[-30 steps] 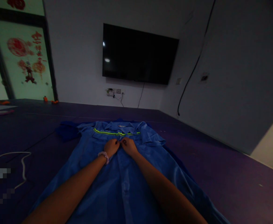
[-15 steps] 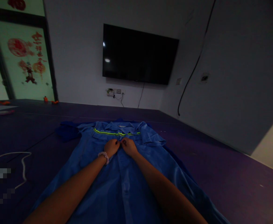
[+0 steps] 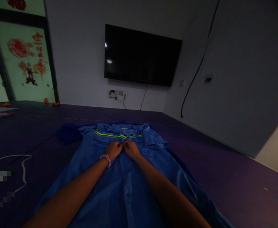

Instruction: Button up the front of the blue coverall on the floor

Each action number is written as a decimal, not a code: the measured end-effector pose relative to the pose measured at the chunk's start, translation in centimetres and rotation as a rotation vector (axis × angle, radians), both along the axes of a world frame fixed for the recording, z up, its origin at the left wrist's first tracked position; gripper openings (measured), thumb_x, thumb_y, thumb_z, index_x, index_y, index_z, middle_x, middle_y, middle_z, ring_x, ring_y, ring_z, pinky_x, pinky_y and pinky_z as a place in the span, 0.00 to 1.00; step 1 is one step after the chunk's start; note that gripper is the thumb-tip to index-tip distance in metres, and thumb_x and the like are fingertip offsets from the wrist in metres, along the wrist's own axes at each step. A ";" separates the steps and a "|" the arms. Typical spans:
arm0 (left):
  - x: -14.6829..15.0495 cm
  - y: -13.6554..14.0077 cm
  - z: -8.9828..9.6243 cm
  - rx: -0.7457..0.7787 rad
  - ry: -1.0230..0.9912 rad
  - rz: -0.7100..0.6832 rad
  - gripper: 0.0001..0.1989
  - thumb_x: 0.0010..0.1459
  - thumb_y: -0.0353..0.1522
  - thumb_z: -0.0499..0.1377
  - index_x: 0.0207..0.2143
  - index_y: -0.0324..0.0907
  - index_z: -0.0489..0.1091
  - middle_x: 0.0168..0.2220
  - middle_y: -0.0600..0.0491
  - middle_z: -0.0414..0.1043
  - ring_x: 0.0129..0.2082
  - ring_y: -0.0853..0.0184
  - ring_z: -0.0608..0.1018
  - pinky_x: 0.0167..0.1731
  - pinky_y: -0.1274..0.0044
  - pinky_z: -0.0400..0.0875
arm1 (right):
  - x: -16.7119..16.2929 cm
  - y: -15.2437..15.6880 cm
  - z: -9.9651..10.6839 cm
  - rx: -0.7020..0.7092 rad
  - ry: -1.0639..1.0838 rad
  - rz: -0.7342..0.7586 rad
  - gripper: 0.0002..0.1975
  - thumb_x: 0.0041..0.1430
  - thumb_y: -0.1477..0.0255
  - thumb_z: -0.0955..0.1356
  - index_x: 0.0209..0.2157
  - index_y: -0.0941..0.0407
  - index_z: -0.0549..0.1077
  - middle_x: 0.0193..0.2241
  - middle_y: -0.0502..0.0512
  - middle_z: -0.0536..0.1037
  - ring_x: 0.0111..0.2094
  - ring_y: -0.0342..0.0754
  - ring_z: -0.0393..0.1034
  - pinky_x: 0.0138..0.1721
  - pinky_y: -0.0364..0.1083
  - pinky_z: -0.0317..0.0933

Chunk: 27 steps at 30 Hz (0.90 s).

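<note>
A blue short-sleeved shirt (image 3: 105,186) lies spread face up, its collar at the far end and a yellow-green stripe across the chest. My left hand (image 3: 113,150), with a pale scrunchie (image 3: 105,160) on the wrist, pinches the shirt's front placket just below the stripe. Close beside it, my right hand (image 3: 131,149) pinches the placket from the other side, the fingertips of both hands nearly meeting. The fingers hide the bit of cloth or button between them. Darker blue cloth (image 3: 69,133) shows from under the shirt at the left sleeve.
The shirt rests on a dark purple floor (image 3: 224,177). A white cable (image 3: 24,171) curls at the left near a blurred-out patch. A television (image 3: 142,57) hangs on the far wall, and a black cable (image 3: 196,74) runs down the right wall. Small orange things (image 3: 55,104) lie by the door.
Almost nothing differs. Both hands stay at the same spot on the placket, with only slight finger movement.
</note>
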State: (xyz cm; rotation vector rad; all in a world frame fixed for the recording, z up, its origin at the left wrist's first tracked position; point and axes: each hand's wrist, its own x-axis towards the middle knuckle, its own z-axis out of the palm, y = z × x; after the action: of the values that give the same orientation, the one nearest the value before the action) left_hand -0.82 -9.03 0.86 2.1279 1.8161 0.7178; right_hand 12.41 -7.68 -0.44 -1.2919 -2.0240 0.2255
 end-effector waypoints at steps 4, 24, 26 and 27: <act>0.0 -0.1 0.0 0.004 0.004 0.000 0.13 0.60 0.38 0.52 0.34 0.36 0.68 0.33 0.52 0.70 0.32 0.69 0.73 0.36 0.71 0.68 | 0.0 0.0 0.0 -0.001 -0.002 0.005 0.06 0.53 0.79 0.64 0.31 0.58 0.72 0.28 0.54 0.76 0.30 0.44 0.71 0.30 0.39 0.59; 0.0 0.0 -0.1 0.011 0.012 -0.004 0.13 0.60 0.37 0.52 0.34 0.36 0.68 0.32 0.53 0.70 0.32 0.69 0.73 0.36 0.71 0.69 | -0.1 -0.2 0.2 -0.011 -0.015 0.005 0.07 0.53 0.79 0.63 0.31 0.59 0.72 0.29 0.55 0.76 0.31 0.45 0.71 0.31 0.39 0.59; 0.0 0.0 -0.1 0.013 0.010 -0.004 0.13 0.60 0.37 0.52 0.34 0.36 0.68 0.32 0.53 0.70 0.32 0.69 0.73 0.36 0.71 0.69 | -0.1 -0.3 0.3 -0.016 -0.018 0.002 0.07 0.54 0.78 0.63 0.32 0.59 0.72 0.29 0.55 0.77 0.31 0.45 0.71 0.31 0.39 0.59; 0.0 0.0 -0.2 0.014 0.009 -0.004 0.13 0.60 0.37 0.52 0.34 0.36 0.68 0.33 0.52 0.70 0.33 0.69 0.73 0.36 0.71 0.69 | -0.1 -0.3 0.3 -0.019 -0.020 0.000 0.07 0.54 0.77 0.63 0.32 0.59 0.72 0.29 0.55 0.77 0.31 0.45 0.71 0.32 0.39 0.59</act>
State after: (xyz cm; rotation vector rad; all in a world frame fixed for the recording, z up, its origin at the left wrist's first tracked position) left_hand -0.83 -9.04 0.70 2.1464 1.8155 0.7235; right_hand 12.36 -7.95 -0.16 -1.3105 -2.0434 0.2329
